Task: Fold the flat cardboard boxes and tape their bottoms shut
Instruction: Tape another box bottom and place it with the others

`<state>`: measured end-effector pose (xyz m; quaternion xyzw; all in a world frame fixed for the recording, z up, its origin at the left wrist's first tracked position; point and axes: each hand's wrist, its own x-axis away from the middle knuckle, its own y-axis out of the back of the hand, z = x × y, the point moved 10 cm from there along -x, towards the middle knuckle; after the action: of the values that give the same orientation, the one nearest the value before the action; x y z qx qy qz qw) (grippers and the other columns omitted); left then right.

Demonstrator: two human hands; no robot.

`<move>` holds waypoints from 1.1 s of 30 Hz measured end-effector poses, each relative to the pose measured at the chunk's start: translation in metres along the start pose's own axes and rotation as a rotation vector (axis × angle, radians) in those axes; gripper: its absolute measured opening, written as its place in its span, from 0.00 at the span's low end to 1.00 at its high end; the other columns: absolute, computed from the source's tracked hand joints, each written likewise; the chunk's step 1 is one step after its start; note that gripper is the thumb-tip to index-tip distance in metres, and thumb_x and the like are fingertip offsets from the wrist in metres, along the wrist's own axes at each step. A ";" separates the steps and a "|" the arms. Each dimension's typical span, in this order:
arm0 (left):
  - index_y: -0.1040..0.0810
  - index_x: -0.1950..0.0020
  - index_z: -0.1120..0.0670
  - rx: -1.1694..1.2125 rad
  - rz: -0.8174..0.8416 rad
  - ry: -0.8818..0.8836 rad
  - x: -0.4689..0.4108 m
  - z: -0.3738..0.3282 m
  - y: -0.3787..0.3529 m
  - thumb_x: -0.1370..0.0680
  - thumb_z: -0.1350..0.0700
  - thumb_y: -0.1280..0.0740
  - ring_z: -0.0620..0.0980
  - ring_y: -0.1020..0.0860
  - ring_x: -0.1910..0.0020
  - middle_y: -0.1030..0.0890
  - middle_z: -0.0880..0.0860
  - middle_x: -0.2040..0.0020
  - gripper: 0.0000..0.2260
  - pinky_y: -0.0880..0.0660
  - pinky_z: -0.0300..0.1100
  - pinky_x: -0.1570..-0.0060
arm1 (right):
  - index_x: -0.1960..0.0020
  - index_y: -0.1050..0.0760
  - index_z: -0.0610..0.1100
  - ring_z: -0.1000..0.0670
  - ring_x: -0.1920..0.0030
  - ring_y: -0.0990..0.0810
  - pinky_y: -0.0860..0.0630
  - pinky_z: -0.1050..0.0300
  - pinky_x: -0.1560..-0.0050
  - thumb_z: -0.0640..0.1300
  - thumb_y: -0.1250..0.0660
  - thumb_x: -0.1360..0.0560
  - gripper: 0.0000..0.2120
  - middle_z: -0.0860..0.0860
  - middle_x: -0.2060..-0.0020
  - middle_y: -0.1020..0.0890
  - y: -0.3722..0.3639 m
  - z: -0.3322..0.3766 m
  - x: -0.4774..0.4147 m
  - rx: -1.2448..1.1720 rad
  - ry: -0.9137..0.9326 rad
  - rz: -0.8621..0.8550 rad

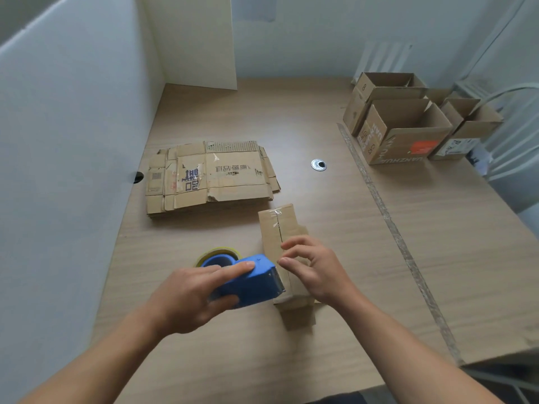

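Observation:
A small folded cardboard box (278, 225) stands bottom-up on the table, clear tape along its centre seam. My left hand (192, 295) grips a blue tape dispenser (250, 279) whose cutter edge meets the box's near end. My right hand (312, 269) rests on the box's near part, fingers bent over the top and thumb by the seam. A stack of flat cardboard boxes (210, 176) lies further back on the left.
Several folded open boxes (408, 129) stand at the table's (291, 118) back right. A metal cable grommet (318, 164) sits mid-table. A taped seam (388, 217) runs diagonally on the right. White partition walls (73, 141) close the left and back.

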<state>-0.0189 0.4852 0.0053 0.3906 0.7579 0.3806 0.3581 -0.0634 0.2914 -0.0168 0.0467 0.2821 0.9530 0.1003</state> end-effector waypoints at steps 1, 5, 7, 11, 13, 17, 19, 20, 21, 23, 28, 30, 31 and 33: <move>0.41 0.25 0.30 0.051 0.030 0.038 -0.001 0.003 -0.002 0.25 0.41 0.35 0.43 0.23 0.57 0.17 0.41 0.48 0.29 0.27 0.32 0.60 | 0.60 0.20 0.57 0.59 0.42 0.24 0.32 0.68 0.41 0.46 0.27 0.25 0.08 0.61 0.48 0.21 0.002 -0.003 0.003 0.000 -0.024 -0.001; 0.41 0.30 0.22 0.217 0.137 0.227 0.005 0.028 -0.001 0.27 0.36 0.37 0.39 0.22 0.45 0.28 0.23 0.39 0.27 0.28 0.32 0.46 | 0.63 0.18 0.45 0.60 0.49 0.21 0.29 0.65 0.49 0.41 0.28 0.25 0.08 0.56 0.51 0.20 0.041 -0.032 0.020 -0.103 -0.169 -0.147; 0.42 0.33 0.19 0.256 0.207 0.287 0.012 0.038 0.001 0.29 0.32 0.38 0.34 0.24 0.41 0.29 0.22 0.39 0.26 0.29 0.30 0.45 | 0.62 0.18 0.42 0.61 0.51 0.22 0.28 0.65 0.51 0.39 0.29 0.24 0.08 0.53 0.50 0.20 0.062 -0.056 0.039 -0.193 -0.258 -0.183; 0.34 0.38 0.20 0.341 0.388 0.344 0.008 0.026 -0.018 0.31 0.34 0.36 0.29 0.28 0.43 0.27 0.25 0.39 0.22 0.32 0.25 0.49 | 0.64 0.21 0.47 0.53 0.52 0.21 0.25 0.50 0.43 0.36 0.31 0.22 0.13 0.46 0.46 0.20 0.054 -0.088 0.069 -0.334 -0.370 -0.109; 0.32 0.40 0.22 0.369 0.445 0.377 0.008 0.020 -0.033 0.30 0.38 0.35 0.30 0.27 0.44 0.26 0.27 0.39 0.20 0.30 0.29 0.47 | 0.61 0.25 0.43 0.51 0.49 0.19 0.24 0.43 0.40 0.36 0.31 0.22 0.09 0.47 0.45 0.19 0.045 -0.089 0.075 -0.404 -0.377 -0.090; 0.31 0.39 0.25 0.366 0.503 0.431 0.015 0.019 -0.052 0.29 0.41 0.35 0.29 0.28 0.45 0.27 0.29 0.39 0.20 0.30 0.30 0.48 | 0.58 0.29 0.37 0.51 0.42 0.17 0.21 0.46 0.40 0.34 0.33 0.22 0.08 0.48 0.43 0.19 0.035 -0.084 0.080 -0.458 -0.339 -0.084; 0.31 0.39 0.26 0.365 0.500 0.470 0.018 0.022 -0.058 0.30 0.40 0.35 0.30 0.27 0.44 0.27 0.29 0.38 0.20 0.29 0.33 0.45 | 0.58 0.29 0.37 0.50 0.42 0.17 0.20 0.46 0.41 0.33 0.34 0.21 0.07 0.47 0.43 0.19 0.032 -0.085 0.081 -0.476 -0.342 -0.109; 0.31 0.38 0.26 0.367 0.498 0.489 0.019 0.024 -0.059 0.30 0.39 0.35 0.31 0.27 0.44 0.26 0.30 0.38 0.21 0.28 0.35 0.44 | 0.57 0.29 0.37 0.50 0.42 0.17 0.20 0.47 0.42 0.33 0.34 0.21 0.07 0.46 0.43 0.19 0.030 -0.086 0.081 -0.492 -0.349 -0.122; 0.31 0.37 0.26 0.371 0.497 0.507 0.020 0.026 -0.061 0.31 0.39 0.36 0.32 0.26 0.43 0.26 0.30 0.37 0.22 0.27 0.38 0.43 | 0.57 0.30 0.38 0.49 0.43 0.17 0.19 0.47 0.43 0.33 0.34 0.21 0.07 0.45 0.43 0.19 0.029 -0.087 0.081 -0.512 -0.354 -0.137; 0.31 0.37 0.27 0.370 0.501 0.533 0.021 0.029 -0.064 0.31 0.38 0.36 0.33 0.25 0.43 0.26 0.31 0.37 0.23 0.27 0.39 0.43 | 0.57 0.30 0.37 0.48 0.44 0.16 0.18 0.49 0.45 0.34 0.35 0.21 0.07 0.43 0.45 0.19 0.027 -0.092 0.079 -0.543 -0.364 -0.168; 0.31 0.36 0.28 0.361 0.530 0.570 0.013 0.028 -0.072 0.31 0.40 0.36 0.35 0.25 0.44 0.25 0.34 0.37 0.23 0.28 0.36 0.47 | 0.57 0.31 0.39 0.47 0.50 0.14 0.19 0.54 0.50 0.35 0.37 0.19 0.08 0.40 0.47 0.19 0.013 -0.117 0.073 -0.617 -0.465 -0.234; 0.31 0.37 0.27 0.375 0.537 0.589 0.010 0.028 -0.075 0.32 0.39 0.36 0.38 0.25 0.43 0.25 0.35 0.37 0.23 0.27 0.40 0.44 | 0.57 0.31 0.40 0.47 0.52 0.14 0.20 0.55 0.52 0.36 0.36 0.19 0.08 0.41 0.52 0.20 0.010 -0.128 0.071 -0.643 -0.509 -0.265; 0.31 0.38 0.27 0.380 0.541 0.597 0.007 0.028 -0.077 0.32 0.39 0.36 0.39 0.24 0.43 0.24 0.36 0.37 0.22 0.26 0.43 0.42 | 0.57 0.31 0.40 0.47 0.52 0.14 0.20 0.55 0.52 0.37 0.36 0.19 0.08 0.42 0.54 0.21 0.009 -0.133 0.070 -0.645 -0.524 -0.279; 0.31 0.37 0.27 0.384 0.551 0.612 0.001 0.026 -0.081 0.32 0.39 0.36 0.41 0.24 0.43 0.24 0.37 0.37 0.23 0.26 0.44 0.41 | 0.56 0.30 0.40 0.50 0.55 0.14 0.21 0.55 0.54 0.37 0.35 0.19 0.08 0.43 0.58 0.22 0.009 -0.146 0.069 -0.639 -0.564 -0.308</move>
<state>-0.0241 0.4611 -0.0762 0.5066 0.7536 0.4119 -0.0758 -0.1535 0.2217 -0.1313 0.2285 -0.0609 0.9163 0.3233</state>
